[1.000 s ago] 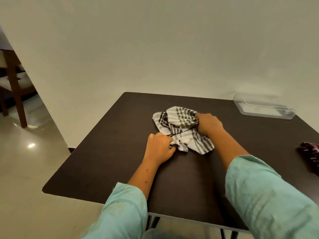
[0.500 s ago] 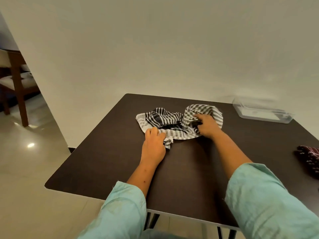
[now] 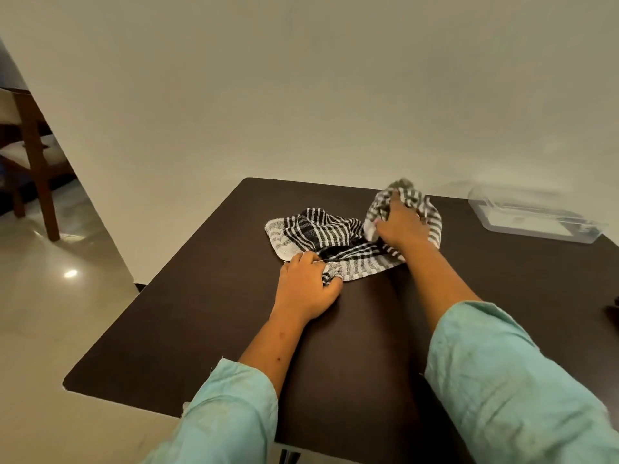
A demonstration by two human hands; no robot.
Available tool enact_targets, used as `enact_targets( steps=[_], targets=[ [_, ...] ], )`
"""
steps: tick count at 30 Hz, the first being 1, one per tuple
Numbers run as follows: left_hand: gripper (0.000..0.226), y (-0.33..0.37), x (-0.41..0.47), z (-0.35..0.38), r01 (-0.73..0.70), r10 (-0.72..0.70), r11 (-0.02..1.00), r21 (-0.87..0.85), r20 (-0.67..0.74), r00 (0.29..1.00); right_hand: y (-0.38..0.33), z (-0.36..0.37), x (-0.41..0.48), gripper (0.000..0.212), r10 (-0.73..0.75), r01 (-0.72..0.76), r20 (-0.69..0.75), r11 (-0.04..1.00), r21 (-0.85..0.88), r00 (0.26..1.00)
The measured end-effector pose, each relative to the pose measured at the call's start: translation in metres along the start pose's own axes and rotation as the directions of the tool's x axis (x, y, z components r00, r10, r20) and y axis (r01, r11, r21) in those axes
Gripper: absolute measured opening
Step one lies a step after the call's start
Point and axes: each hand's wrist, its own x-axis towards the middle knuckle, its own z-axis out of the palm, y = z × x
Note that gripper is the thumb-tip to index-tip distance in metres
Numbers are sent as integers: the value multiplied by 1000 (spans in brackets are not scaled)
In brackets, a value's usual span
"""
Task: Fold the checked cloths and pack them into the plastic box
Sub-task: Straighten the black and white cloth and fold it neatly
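A black-and-white checked cloth (image 3: 315, 232) lies partly spread on the dark table (image 3: 207, 316). My left hand (image 3: 308, 289) pinches its near corner against the tabletop. My right hand (image 3: 400, 226) grips a bunched far-right part of the same cloth and holds it raised a little off the table. The clear plastic box (image 3: 536, 222) sits at the table's far right, apart from both hands, with nothing checked visible inside.
A dark red cloth edge (image 3: 614, 311) shows at the right border of the table. A wall stands just behind the table. A wooden chair (image 3: 33, 152) is on the tiled floor at the far left.
The crumpled cloth has been pulled open. My right hand moved right and away with its bunched end; my left hand stayed on the near corner. The camera view shifted left.
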Motion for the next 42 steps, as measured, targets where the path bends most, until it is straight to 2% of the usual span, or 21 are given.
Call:
enact_targets(
  steps=[2, 5, 9, 11, 13, 15, 17, 20, 23, 24, 26, 29, 32, 33, 34, 35, 39, 42],
  targets=[
    [62, -2, 3, 2, 2, -1, 1000, -3, 12, 1000, 2, -2, 11, 80, -95, 99, 55, 992, -77, 994],
    [66, -3, 3, 2, -2, 2, 1000, 1, 30, 1000, 13, 6, 15, 74, -213, 216, 34, 959, -184, 976],
    [61, -2, 4, 0, -8, 8, 1000, 3, 37, 999, 7, 21, 0, 63, -185, 196, 97, 973, -121, 978],
    [62, -1, 2, -2, -11, 11, 1000, -29, 29, 1000, 4, 32, -13, 54, -161, 162, 14, 984, -76, 987],
    [57, 2, -4, -6, 15, -15, 996, -90, 1, 1000, 2, 41, -27, 44, -125, 118, -55, 987, -111, 991],
    [42, 8, -12, -13, 53, -58, 992, -115, -35, 998, 5, 42, -35, 47, -87, 89, 21, 984, -156, 996],
    [38, 13, -23, -22, 76, -80, 992, -99, -41, 996, 8, 35, -36, 63, -74, 100, 164, 983, -155, 984],
    [39, 19, -29, -31, 74, -75, 997, 16, 71, 995, 7, 22, -33, 105, -71, 164, 462, 973, -165, 884],
    [20, 29, -31, -45, 60, -77, 995, 81, 236, 969, 5, 20, -43, 105, -71, 221, 572, 955, -197, 817],
    [27, 32, -31, -49, 69, -91, 994, 84, 301, 949, 4, 21, -48, 104, -84, 238, 573, 951, -199, 816],
    [64, 37, -32, -55, 79, -128, 988, 130, 434, 892, 3, 22, -57, 99, -145, 271, 539, 949, -162, 830],
    [99, 48, -34, -67, 72, -177, 977, 200, 579, 796, 8, 16, -78, 83, -230, 256, 438, 967, -1, 869],
    [122, 61, -32, -85, 142, -161, 986, 93, 777, 609, 16, 8, -96, 61, -256, 216, 312, 964, 157, 915],
    [124, 63, -30, -90, 201, -152, 978, 48, 827, 542, 17, 4, -101, 58, -256, 204, 278, 958, 203, 926],
    [122, 65, -30, -93, 260, -139, 966, 3, 850, 508, 19, 0, -107, 55, -263, 201, 241, 946, 252, 934],
    [117, 68, -31, -97, 318, -139, 947, -35, 850, 508, 18, -6, -112, 52, -279, 219, 192, 934, 283, 941],
    [104, 76, -39, -95, 429, -179, 893, -138, 765, 619, 2, -35, -129, 41, -404, 372, 54, 880, 296, 913],
    [93, 90, -49, -93, 401, -209, 882, -249, 554, 806, -10, -58, -140, 45, -440, 412, 2, 844, 343, 898]
  ],
)
